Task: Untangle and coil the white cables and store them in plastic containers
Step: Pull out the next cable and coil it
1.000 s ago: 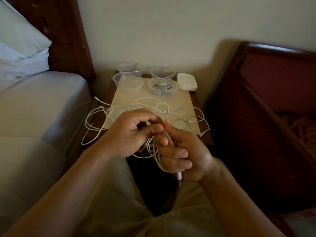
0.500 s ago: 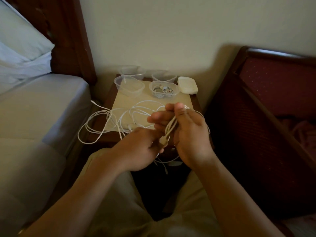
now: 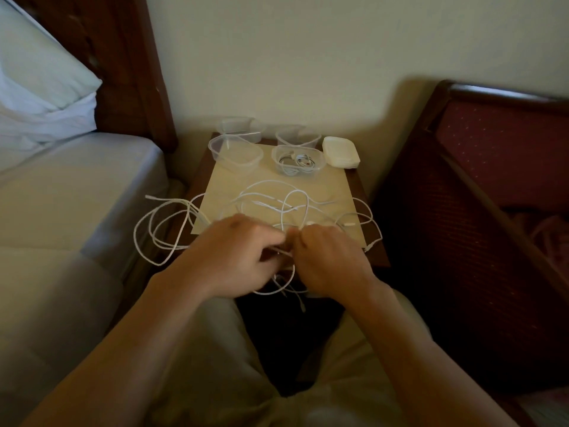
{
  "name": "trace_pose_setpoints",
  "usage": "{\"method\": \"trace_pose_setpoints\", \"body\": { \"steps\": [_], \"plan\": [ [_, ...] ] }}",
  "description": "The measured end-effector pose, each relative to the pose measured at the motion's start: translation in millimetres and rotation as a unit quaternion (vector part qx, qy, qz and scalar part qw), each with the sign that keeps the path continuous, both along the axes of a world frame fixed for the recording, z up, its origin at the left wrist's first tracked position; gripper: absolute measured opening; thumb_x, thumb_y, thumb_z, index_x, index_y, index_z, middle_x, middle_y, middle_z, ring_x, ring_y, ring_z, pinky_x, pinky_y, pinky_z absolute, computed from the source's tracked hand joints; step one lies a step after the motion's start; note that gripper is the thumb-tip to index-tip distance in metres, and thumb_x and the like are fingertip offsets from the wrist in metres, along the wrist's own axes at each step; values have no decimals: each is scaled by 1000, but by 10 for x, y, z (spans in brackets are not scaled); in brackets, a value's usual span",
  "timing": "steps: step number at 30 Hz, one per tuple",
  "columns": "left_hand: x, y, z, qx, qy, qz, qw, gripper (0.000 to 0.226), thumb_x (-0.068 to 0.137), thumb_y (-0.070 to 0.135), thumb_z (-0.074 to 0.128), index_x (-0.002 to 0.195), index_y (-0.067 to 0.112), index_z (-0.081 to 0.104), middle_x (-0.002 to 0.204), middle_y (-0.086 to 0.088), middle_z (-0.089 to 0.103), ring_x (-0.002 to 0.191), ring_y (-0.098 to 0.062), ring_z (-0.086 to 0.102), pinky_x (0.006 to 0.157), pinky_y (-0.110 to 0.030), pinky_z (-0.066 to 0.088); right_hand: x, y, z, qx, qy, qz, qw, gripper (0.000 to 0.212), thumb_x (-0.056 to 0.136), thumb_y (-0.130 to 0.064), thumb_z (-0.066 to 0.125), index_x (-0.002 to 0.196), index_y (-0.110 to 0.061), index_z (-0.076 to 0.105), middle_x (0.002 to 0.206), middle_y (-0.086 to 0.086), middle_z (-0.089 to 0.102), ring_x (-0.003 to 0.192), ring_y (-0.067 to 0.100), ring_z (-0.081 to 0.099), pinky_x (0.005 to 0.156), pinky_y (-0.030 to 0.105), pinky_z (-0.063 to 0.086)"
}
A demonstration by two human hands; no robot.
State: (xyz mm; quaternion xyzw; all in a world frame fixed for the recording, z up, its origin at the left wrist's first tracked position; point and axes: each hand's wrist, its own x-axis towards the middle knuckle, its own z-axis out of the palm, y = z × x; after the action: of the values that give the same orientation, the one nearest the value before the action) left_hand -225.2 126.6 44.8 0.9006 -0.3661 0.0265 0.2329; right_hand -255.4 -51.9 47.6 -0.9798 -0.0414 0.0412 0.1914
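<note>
Bedding fills the left side: a pale mattress [image 3: 70, 192] with a white pillow [image 3: 40, 78] propped against a dark wooden headboard [image 3: 129, 57]. On the right stands a dark wood frame with a red dotted panel [image 3: 505, 149]. Between them, against a cream wall [image 3: 308, 50], sits a small dark wooden bedside table [image 3: 377, 257] topped with a pale beige mat [image 3: 335, 186].

Two bare forearms reach from the bottom of the view over the person's light trousers [image 3: 215, 349]. The left hand [image 3: 237, 257] and right hand [image 3: 329, 260] meet at the near edge of the table, knuckles up, fingers curled inward and almost touching each other. Both pinch strands of the tangled white cables [image 3: 277, 198]; motion blur hides the exact grip. Loops of that tangle spread across the mat, spill off the table's left edge toward the mattress, and hang below the hands, where a plug end dangles.

At the back of the table are four clear plastic containers. The front left container [image 3: 235, 151] looks empty. The front right container [image 3: 298, 160] holds a coiled white cable. Two more containers [image 3: 240, 127] sit behind them near the wall. A stack of white lids [image 3: 340, 151] rests just to the right of the container with the coil.
</note>
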Motion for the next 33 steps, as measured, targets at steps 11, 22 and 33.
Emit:
{"method": "trace_pose_setpoints", "body": {
  "steps": [11,22,33],
  "plan": [
    [128,-48,-255,-265,116,34,957,29,92,44,58,104,26,78,101,15,75,103,-1,68,94,-28,52,-148,-79,-189,756,331,49,563,57,108,-46,25,81,-10,60,41,-4,43,34,10,45,38,18,37],
    [147,-84,-298,-290,68,96,950,16,98,29,64,102,23,78,101,15,74,102,-5,67,90,-29,52,-227,-37,-167,762,314,-35,565,48,104,-41,33,78,-10,60,41,-3,38,36,13,43,42,19,36],
    [52,-217,-368,-363,191,72,909,18,100,30,59,98,33,77,90,2,77,86,-15,72,83,-32,55,-284,-25,101,811,237,-62,531,47,105,-43,37,78,-11,58,45,-3,41,39,12,46,44,20,43]
  ]
}}
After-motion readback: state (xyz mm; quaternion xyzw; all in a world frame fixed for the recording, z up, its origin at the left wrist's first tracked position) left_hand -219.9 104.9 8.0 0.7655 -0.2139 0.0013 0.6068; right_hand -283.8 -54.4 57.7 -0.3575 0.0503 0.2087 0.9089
